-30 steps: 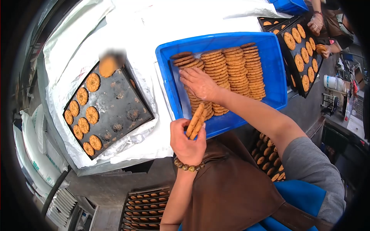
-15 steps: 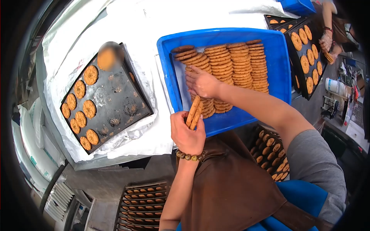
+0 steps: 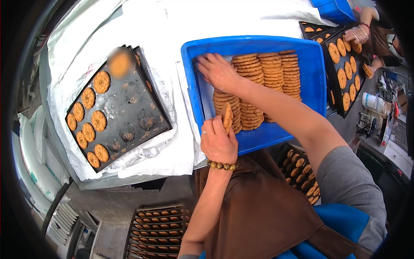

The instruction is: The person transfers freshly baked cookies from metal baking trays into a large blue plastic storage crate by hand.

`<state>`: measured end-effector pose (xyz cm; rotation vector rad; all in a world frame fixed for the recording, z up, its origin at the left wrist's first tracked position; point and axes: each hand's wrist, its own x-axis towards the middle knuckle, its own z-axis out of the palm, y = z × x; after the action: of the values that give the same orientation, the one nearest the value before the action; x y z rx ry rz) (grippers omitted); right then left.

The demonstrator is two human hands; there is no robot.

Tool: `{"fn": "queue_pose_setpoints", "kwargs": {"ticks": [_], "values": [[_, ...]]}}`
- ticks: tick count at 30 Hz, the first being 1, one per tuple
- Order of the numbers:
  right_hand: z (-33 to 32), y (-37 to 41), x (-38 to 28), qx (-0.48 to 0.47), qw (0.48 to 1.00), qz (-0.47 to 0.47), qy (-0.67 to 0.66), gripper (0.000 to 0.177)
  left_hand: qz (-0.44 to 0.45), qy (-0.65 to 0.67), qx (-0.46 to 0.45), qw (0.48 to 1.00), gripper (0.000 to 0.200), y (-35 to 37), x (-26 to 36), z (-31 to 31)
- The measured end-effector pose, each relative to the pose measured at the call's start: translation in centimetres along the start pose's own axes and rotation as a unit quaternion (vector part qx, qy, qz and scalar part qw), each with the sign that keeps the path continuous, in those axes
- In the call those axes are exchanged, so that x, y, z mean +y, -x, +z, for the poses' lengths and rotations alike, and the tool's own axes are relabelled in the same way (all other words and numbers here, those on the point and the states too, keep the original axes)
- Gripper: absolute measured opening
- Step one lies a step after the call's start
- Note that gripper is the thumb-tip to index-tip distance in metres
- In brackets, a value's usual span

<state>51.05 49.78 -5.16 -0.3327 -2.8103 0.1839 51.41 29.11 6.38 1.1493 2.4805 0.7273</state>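
Note:
Inside a blue plastic bin stand rows of round brown cookies, packed on edge. My right hand reaches into the far left corner, over the far end of the leftmost row. Its fingers are stretched out and a little apart, and the back of the hand hides that end of the row. My left hand, with a beaded bracelet at the wrist, is at the near left side of the bin. A cookie stands upright between its thumb and fingers, close to the near end of the leftmost row.
Left of the bin, a dark baking tray with several cookies lies on white sheeting. Racks of cookie trays stand below the table. At right, another person's gloved hand is over a tray of cookies.
My right hand has moved to the bin's far left corner from the middle of the leftmost row. My left hand has shifted right; two cookies showed in it before, one shows now.

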Motion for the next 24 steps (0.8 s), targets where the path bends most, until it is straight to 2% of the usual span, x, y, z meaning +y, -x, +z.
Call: {"fn": "queue_pose_setpoints", "kwargs": {"ticks": [2, 4, 5, 7, 11, 14, 16, 17, 19, 24], "values": [[1.4, -0.1, -0.1, -0.025, 0.999, 0.018, 0.01, 0.031, 0.004, -0.002, -0.003, 1.0, 0.045, 0.1, 0.1, 0.3], [1.5, -0.9, -0.3, -0.119, 0.989, 0.072, 0.043, 0.032, 0.012, -0.011, 0.018, 1.0, 0.046, 0.0, 0.1, 0.8], [1.2, -0.9, -0.2, -0.12, 0.989, 0.074, 0.041, 0.032, 0.012, -0.012, 0.016, 1.0, 0.046, -0.1, 0.1, 1.0], [0.5, -0.4, 0.4, -0.054, 0.996, 0.055, 0.04, 0.029, 0.011, -0.03, -0.004, 0.999, 0.046, -0.4, 0.4, 1.3], [-0.9, 0.7, 1.5, -0.044, 0.995, 0.083, 0.032, 0.028, -0.008, -0.035, -0.002, 0.999, 0.046, -1.4, 0.4, 3.1], [-1.3, 1.8, 2.3, -0.035, 0.994, 0.091, 0.054, 0.029, -0.058, -0.065, -0.023, 0.996, 0.044, -3.1, 0.3, 4.4], [-1.5, 2.2, 2.2, -0.039, 0.988, 0.139, 0.052, 0.034, -0.049, -0.071, 0.044, 0.995, 0.043, -4.3, 0.0, 6.2], [-1.6, 2.4, 2.1, -0.039, 0.988, 0.137, 0.052, 0.034, -0.05, -0.071, 0.045, 0.995, 0.043, -5.1, 0.0, 6.8], [-1.9, 2.6, 2.0, 0.001, 0.989, 0.148, 0.02, 0.036, -0.081, -0.067, 0.017, 0.994, 0.042, -6.6, 0.2, 7.7], [-1.5, 2.3, 1.8, -0.028, 0.987, 0.15, 0.044, 0.038, -0.117, -0.079, 0.015, 0.99, 0.049, -7.8, 0.2, 8.7]]}}
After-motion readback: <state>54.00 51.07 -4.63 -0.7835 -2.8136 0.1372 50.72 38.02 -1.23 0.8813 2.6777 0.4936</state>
